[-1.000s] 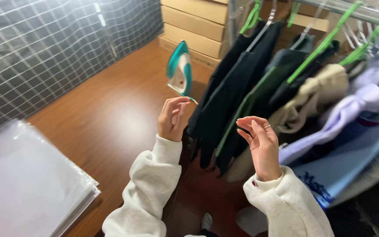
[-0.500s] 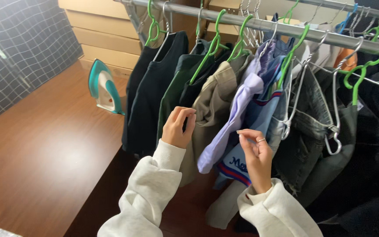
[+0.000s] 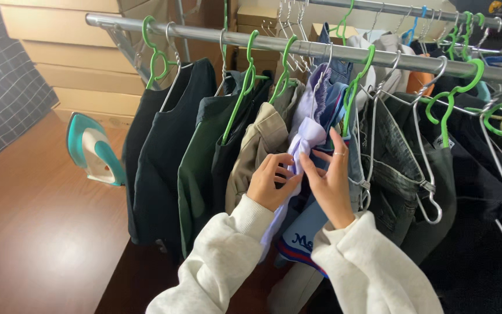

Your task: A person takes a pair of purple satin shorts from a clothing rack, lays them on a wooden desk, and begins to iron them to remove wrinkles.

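Observation:
A lavender garment (image 3: 308, 135) hangs among several clothes on a metal rail (image 3: 204, 36). My left hand (image 3: 269, 181) pinches its folded fabric from the left, next to a beige garment (image 3: 257, 148). My right hand (image 3: 332, 177), with a ring on one finger, presses against the same lavender fabric from the right, in front of a blue garment (image 3: 303, 232). Both arms wear light grey sleeves. Dark shirts (image 3: 164, 157) hang on green and wire hangers to the left; grey jeans (image 3: 396, 168) hang to the right.
A teal and white iron (image 3: 91, 148) stands upright on the brown wooden table (image 3: 36, 232) at the left. Stacked cardboard boxes (image 3: 82, 64) sit behind the rail. A dark grid-patterned wall (image 3: 1, 87) is at far left. More dark clothes (image 3: 483, 192) fill the right.
The view has tilted up toward the rail. Both hands rose from open air and closed in on the lavender garment, where they now hold its fabric.

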